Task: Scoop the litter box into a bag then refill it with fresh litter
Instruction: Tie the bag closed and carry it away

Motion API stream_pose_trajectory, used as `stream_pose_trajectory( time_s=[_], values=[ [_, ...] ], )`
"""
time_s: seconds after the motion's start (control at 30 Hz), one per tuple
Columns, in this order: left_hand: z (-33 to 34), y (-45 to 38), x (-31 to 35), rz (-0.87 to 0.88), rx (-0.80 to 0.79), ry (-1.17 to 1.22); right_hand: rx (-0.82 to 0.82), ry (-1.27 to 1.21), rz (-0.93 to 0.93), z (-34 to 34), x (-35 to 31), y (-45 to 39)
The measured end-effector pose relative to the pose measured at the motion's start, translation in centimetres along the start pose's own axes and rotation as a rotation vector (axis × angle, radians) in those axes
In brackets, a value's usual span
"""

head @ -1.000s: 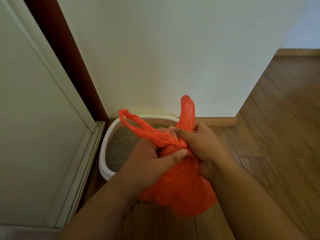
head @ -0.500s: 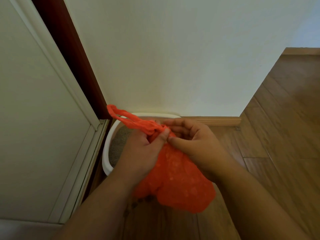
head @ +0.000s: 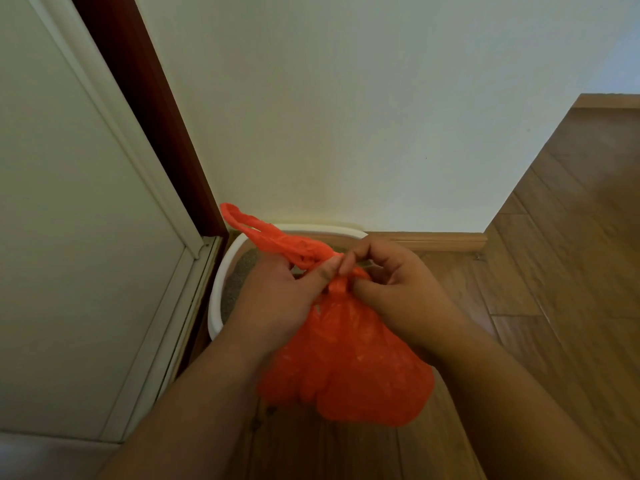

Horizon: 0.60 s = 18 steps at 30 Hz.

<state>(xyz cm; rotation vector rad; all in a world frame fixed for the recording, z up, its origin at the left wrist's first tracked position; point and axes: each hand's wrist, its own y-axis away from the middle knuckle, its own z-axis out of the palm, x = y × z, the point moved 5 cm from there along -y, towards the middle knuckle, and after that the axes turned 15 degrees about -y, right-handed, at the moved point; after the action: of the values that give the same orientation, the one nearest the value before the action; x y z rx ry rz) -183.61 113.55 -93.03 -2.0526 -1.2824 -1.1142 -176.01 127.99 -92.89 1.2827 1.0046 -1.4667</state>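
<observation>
While the white plastic litter box [head: 221, 292] is sitting in the corner by the pale door [head: 69, 237], the left hand [head: 277, 299] is pinching one handle loop of the thin orange plastic bag [head: 346, 362], grip closed. The right hand [head: 398, 292] is nipping the knot. The bag is hanging above the wooden floor [head: 554, 306]. Judging by this, tying off is underway; next comes cinching, then fresh litter.

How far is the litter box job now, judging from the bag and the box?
Scooping looks done: the orange bag hangs full. In hand: the left hand and right hand are knotting its neck, one handle sticking out left. Left: the refill. The litter box shows grey litter, but no fresh litter supply is visible.
</observation>
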Motion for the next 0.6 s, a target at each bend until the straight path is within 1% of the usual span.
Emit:
stream_pose_trajectory(
  time_s=[0.07, 0.13, 0.2, 0.23, 0.33, 0.47, 0.53, 0.6],
  values=[
    [0.5, 0.0, -0.2, -0.055, -0.059, 0.182, -0.034, -0.011, 0.015, -0.1, 0.0, 0.1],
    [0.9, 0.1, -0.3, -0.158, -0.121, 0.426, -0.06, 0.03, 0.016, -0.2, -0.1, 0.1],
    [1.1, 0.4, -0.1, -0.268, -0.185, 0.618, -0.048, 0.087, -0.006, -0.3, -0.3, 0.2],
    [1.1, 0.4, 0.0, -0.301, -0.203, 0.668, -0.033, 0.097, -0.011, -0.4, -0.4, 0.2],
    [0.9, 0.3, -0.3, -0.302, -0.216, 0.668, 0.014, 0.12, -0.013, -0.7, -0.3, 0.2],
    [0.9, 0.3, -0.5, -0.285, -0.184, 0.593, 0.057, 0.263, -0.05, -1.0, -0.2, -0.1],
    [0.9, 0.2, -0.6, -0.292, -0.165, 0.578, 0.073, 0.19, -0.066, -0.5, -0.4, -0.1],
    [1.0, 0.2, -0.5, -0.287, -0.166, 0.572, 0.12, -0.018, -0.01, -0.3, -0.1, -0.2]
  ],
)
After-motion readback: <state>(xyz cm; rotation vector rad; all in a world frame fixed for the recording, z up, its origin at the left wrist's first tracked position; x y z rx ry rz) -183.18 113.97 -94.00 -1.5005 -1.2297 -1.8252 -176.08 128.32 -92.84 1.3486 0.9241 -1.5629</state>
